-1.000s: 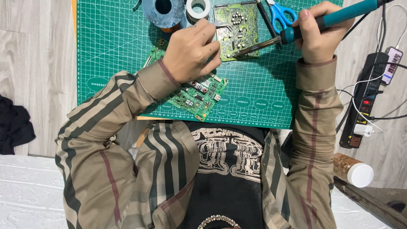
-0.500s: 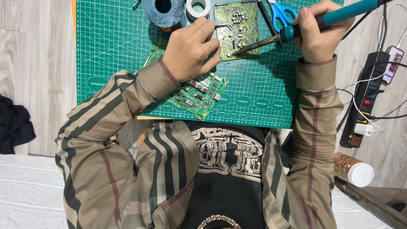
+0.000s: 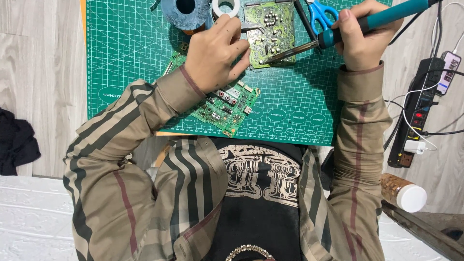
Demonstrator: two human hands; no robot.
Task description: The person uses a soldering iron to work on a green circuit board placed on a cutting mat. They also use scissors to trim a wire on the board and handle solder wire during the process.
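- Now we are gripping the teal soldering iron [image 3: 367, 21] in our right hand [image 3: 360, 41], fist clamped on its handle, tip touching the small circuit board [image 3: 268, 31] at the mat's far edge.
- Our left hand [image 3: 212, 53] is pinning that board's left edge, fingers curled, holding nothing we can see.
- We are judging: hold the board flat and keep the fingers clear of the tip.
- A bigger green board [image 3: 224, 108] is lying near us on the cutting mat [image 3: 130, 58].

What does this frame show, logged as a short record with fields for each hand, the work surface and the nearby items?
left hand: left hand rests on the smaller circuit board, fingers at its edge
right hand: right hand grips a teal soldering iron, tip on that board
work surface: green cutting mat on a pale wood-grain table
under left wrist: larger green circuit board
top edge: blue scissors, white tape roll, blue-grey spool
right side: black power strip, capped bottle
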